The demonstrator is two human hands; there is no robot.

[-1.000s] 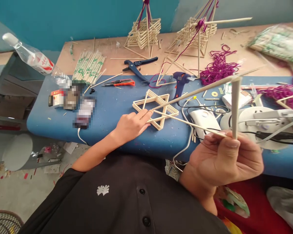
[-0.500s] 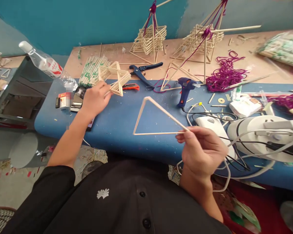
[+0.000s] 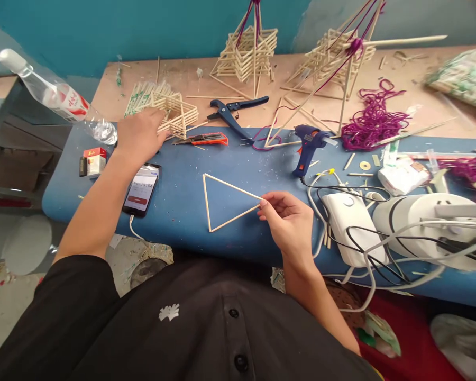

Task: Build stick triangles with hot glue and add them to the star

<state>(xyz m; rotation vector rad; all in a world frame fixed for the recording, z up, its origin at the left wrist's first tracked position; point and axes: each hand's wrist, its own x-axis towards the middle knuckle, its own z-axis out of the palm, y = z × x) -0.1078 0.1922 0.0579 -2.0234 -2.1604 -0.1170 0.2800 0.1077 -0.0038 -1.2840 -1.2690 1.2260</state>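
A triangle of thin wooden sticks [image 3: 234,186] lies low over the blue table top, perhaps flat on it. One corner is pinched between the thumb and fingers of my right hand [image 3: 289,222]. My left hand [image 3: 140,136] is closed on the near-left side of a stacked wooden stick frame [image 3: 179,117], its fingertips partly hidden. That frame rests beside paper-wrapped sticks [image 3: 137,99] and behind an orange utility knife [image 3: 206,139]. A phone [image 3: 142,189] with a timer on its screen lies under my left forearm.
Blue cutters [image 3: 232,119] and a glue gun [image 3: 308,145] lie mid-table. Behind stand two stick structures [image 3: 246,55] [image 3: 333,58] with purple yarn [image 3: 375,119] nearby. At right are a white power strip [image 3: 353,227] and tangled cables. A plastic bottle [image 3: 59,98] leans at left.
My left hand has lowered the stacked frame onto the table by the wrapped sticks. My right hand has moved left and brought the triangle down toward the table top. The view has shifted slightly.
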